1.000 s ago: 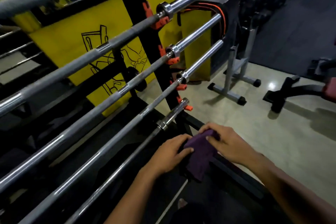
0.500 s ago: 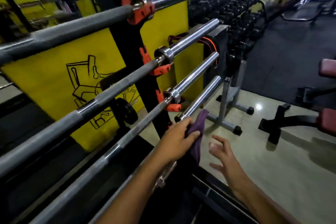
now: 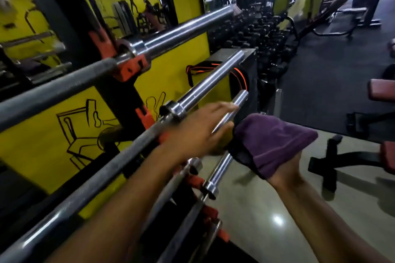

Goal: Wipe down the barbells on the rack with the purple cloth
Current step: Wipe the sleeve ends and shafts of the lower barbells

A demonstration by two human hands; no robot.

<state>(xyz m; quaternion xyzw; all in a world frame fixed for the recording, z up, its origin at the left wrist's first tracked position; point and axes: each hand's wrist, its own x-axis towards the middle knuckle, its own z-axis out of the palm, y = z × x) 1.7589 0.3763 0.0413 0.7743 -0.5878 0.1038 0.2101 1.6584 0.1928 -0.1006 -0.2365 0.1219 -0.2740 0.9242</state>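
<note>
The left hand (image 3: 198, 132) wraps its fingers around a chrome bar (image 3: 233, 111) on the rack (image 3: 119, 96) — the right hand (image 3: 284, 168) pinches the purple cloth (image 3: 271, 141) just beside that bar.

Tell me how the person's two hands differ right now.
The right hand holds the purple cloth, which is draped over its fingers; the left hand carries no cloth. The left hand is on a chrome barbell sleeve, fingers curled around it, while the right hand sits just beside that sleeve, and whether the cloth touches it is unclear. Both hands are bare and raised at the rack's near end.
</note>
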